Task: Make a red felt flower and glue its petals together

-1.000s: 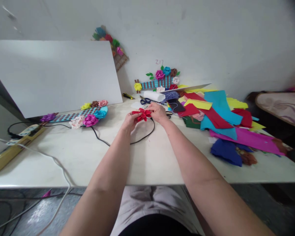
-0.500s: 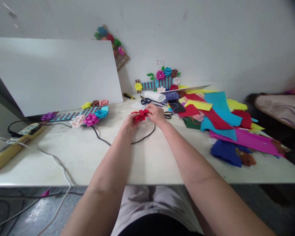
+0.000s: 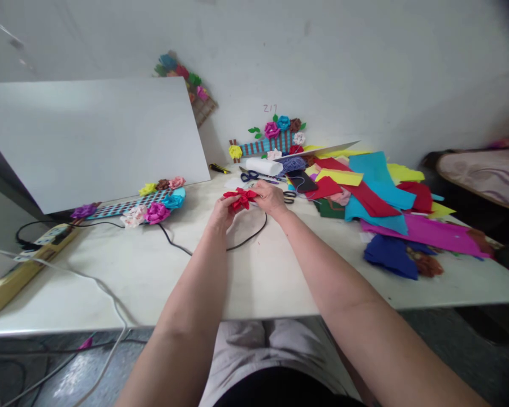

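Note:
Between my two hands, above the middle of the white table, is a red paper flower (image 3: 241, 198) with pointed petals. My left hand (image 3: 223, 213) grips it from the left and below, fingers closed. My right hand (image 3: 268, 198) pinches the petals on its right side; the fingertips are partly hidden. Under my hands a black cable (image 3: 254, 238) curves over the table. Just beyond them lie blue-handled scissors (image 3: 250, 176), and black scissor handles (image 3: 289, 196) show beside my right hand.
To the left lies a woven panel with paper flowers (image 3: 156, 212), by a white board (image 3: 89, 141) and a yellow power strip (image 3: 25, 265). Coloured paper sheets (image 3: 382, 183) are heaped at right. Purple yarn (image 3: 292, 164), a white roll (image 3: 263, 166) and a yellow cutter (image 3: 219, 168) lie behind.
The red flower has turned in my hands, so its petals now show more spread out. Both hands stay in nearly the same place. The camera view has tilted slightly.

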`<state>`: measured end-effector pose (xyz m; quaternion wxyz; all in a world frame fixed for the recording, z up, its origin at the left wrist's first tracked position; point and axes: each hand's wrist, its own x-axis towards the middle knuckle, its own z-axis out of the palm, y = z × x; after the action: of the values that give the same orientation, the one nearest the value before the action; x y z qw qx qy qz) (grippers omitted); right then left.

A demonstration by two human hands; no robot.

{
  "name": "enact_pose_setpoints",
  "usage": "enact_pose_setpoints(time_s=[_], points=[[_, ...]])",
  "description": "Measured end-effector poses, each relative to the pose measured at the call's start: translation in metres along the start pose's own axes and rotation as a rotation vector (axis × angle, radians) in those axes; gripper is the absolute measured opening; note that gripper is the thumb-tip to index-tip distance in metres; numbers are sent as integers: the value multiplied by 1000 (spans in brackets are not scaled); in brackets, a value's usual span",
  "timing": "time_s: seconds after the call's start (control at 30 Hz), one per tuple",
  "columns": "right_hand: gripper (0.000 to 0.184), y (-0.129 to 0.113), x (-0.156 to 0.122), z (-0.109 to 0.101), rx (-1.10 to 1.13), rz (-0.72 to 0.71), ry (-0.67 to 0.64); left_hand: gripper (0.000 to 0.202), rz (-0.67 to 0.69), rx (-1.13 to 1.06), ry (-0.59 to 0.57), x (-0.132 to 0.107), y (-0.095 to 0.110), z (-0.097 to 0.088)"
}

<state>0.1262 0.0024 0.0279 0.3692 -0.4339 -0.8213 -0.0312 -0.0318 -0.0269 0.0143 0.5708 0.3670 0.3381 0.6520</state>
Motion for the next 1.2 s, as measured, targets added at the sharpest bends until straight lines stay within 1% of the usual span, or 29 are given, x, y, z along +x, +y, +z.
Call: enact_pose_setpoints(time_s=[0.2, 0.47, 0.67, 0.87, 0.97, 1.07, 1.2], points=[[29, -2, -4, -2, -113, -27, -25, 17, 10, -1, 4, -1, 0, -1], [27, -1, -2, 3, -90, -80, -17, 20, -6, 1, 6, 0, -1, -2], [27, 0, -3, 2, -61, -67, -33, 28, 32, 38, 23, 0, -2, -1], [32, 2, -5, 1, -66, -44, -46, 32, 91, 36, 21, 1, -3, -1], [33, 5, -5, 2, -64, -36, -35, 31, 117, 30, 46, 2, -2, -2], [30, 8, -6, 3, -76, -20, -33, 30, 133, 32, 83, 4, -3, -3], [31, 16, -7, 3, -106, -2, -19, 30, 193, 14, 136, 7, -4, -6]])
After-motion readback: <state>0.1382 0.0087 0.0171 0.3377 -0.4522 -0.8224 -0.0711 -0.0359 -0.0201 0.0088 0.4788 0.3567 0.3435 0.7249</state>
